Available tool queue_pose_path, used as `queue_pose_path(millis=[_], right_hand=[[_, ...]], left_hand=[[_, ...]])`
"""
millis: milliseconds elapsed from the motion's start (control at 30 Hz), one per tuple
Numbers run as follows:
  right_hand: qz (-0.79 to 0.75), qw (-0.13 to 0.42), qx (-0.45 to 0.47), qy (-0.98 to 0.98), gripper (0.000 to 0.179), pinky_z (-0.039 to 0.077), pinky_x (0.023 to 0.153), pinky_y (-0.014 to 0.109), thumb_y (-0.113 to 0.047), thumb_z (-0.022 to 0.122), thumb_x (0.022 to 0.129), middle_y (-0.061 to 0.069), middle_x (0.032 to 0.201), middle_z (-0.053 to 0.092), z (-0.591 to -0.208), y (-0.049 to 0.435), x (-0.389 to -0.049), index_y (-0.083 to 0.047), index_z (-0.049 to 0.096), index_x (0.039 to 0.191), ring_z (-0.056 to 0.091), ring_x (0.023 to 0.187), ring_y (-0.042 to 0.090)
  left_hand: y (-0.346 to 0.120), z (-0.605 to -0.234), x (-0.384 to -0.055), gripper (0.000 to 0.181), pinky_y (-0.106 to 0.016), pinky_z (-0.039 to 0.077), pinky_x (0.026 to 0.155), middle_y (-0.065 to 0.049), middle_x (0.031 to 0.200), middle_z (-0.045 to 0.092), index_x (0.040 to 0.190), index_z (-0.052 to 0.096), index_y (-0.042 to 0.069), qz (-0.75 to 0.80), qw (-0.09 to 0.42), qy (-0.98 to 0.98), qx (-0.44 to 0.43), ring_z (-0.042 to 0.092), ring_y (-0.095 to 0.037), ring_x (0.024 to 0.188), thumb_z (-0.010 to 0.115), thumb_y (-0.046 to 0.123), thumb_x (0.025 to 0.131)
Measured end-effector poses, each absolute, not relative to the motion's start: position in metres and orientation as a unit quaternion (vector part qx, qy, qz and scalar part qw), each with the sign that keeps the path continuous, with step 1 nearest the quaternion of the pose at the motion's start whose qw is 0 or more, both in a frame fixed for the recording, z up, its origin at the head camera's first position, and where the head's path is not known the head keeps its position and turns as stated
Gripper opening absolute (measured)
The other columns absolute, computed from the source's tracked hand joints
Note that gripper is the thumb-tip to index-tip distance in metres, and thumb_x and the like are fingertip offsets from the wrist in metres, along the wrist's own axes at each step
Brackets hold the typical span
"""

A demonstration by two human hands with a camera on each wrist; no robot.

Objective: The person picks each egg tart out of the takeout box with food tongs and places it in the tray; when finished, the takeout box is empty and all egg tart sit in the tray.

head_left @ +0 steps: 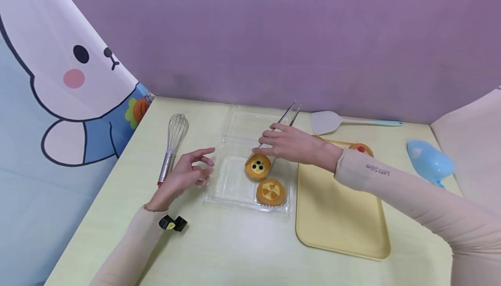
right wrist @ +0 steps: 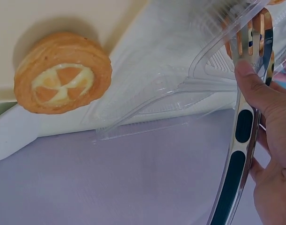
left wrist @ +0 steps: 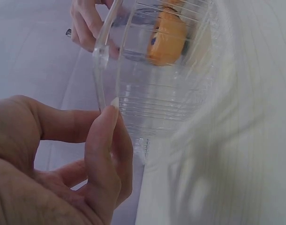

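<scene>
My right hand [head_left: 287,143] grips metal tongs [right wrist: 241,124] with dark inlays on the handle. Their slotted tips are at a round pastry with dark berries [head_left: 257,166] inside a clear plastic clamshell box [head_left: 231,181]. Nearer me in the same box lies a pastry with a wedge pattern [head_left: 271,192]. My left hand [head_left: 188,170] is beside the box's left edge with its fingers loosely bent. In the left wrist view its thumb and fingertips overlap the box rim [left wrist: 101,56]. The box's lid [head_left: 250,125] lies folded back toward the wall.
Right of the box is a yellow tray [head_left: 340,216] with a red-topped pastry [head_left: 361,148] and another wedge-patterned pastry [right wrist: 63,75] at its far end. A whisk [head_left: 174,142] lies left, a spatula [head_left: 326,122] behind the tray, and a blue object [head_left: 430,162] far right.
</scene>
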State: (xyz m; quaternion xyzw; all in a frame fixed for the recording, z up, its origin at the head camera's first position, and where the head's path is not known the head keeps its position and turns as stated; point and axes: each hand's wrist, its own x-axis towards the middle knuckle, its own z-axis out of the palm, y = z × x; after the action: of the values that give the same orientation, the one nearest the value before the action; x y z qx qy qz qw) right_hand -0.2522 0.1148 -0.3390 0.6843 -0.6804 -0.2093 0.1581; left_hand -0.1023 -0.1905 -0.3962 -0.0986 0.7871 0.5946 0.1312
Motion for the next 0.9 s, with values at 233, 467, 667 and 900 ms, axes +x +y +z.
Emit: queue_pose_path(millis=[233, 467, 667, 900], right_hand=[[-0.195, 0.152, 0.674, -0.696, 0.07, 0.048, 0.115, 0.042, -0.001, 0.075, 0.09, 0.0, 0.132, 0.066, -0.342, 0.116, -0.25, -0.03, 0.053, 0.15, 0.06, 0.126, 0.019], [-0.174, 0.158, 0.666, -0.708, 0.068, 0.05, 0.111, 0.042, -0.026, 0.083, 0.088, 0.0, 0.133, 0.065, -0.345, 0.122, -0.248, -0.03, 0.053, 0.149, 0.06, 0.124, 0.02], [-0.173, 0.16, 0.658, -0.715, 0.072, 0.051, 0.106, 0.041, -0.037, 0.082, 0.087, 0.0, 0.136, 0.065, -0.348, 0.125, -0.247, -0.029, 0.051, 0.151, 0.059, 0.124, 0.02], [-0.156, 0.165, 0.644, -0.731, 0.076, 0.053, 0.102, 0.04, -0.04, 0.083, 0.085, 0.0, 0.134, 0.065, -0.345, 0.131, -0.246, -0.028, 0.051, 0.153, 0.059, 0.123, 0.021]], left_hand=[[-0.19, -0.399, -0.103, 0.068, -0.023, 0.06, 0.063, -0.021, 0.124, 0.058, 0.159, 0.042, 0.009, 0.594, 0.13, 0.787, -0.105, 0.065, -0.014, 0.069, 0.06, -0.006, 0.095], [-0.19, -0.401, -0.103, 0.069, -0.023, 0.06, 0.062, -0.024, 0.125, 0.058, 0.159, 0.042, 0.007, 0.594, 0.127, 0.788, -0.102, 0.063, -0.013, 0.069, 0.06, -0.007, 0.094], [-0.19, -0.402, -0.103, 0.069, -0.022, 0.059, 0.061, -0.021, 0.125, 0.058, 0.159, 0.043, 0.009, 0.591, 0.13, 0.789, -0.109, 0.063, -0.013, 0.068, 0.06, -0.007, 0.094], [-0.19, -0.401, -0.104, 0.068, -0.024, 0.06, 0.062, -0.021, 0.125, 0.058, 0.159, 0.043, 0.009, 0.588, 0.128, 0.792, -0.106, 0.065, -0.016, 0.07, 0.061, -0.005, 0.095]])
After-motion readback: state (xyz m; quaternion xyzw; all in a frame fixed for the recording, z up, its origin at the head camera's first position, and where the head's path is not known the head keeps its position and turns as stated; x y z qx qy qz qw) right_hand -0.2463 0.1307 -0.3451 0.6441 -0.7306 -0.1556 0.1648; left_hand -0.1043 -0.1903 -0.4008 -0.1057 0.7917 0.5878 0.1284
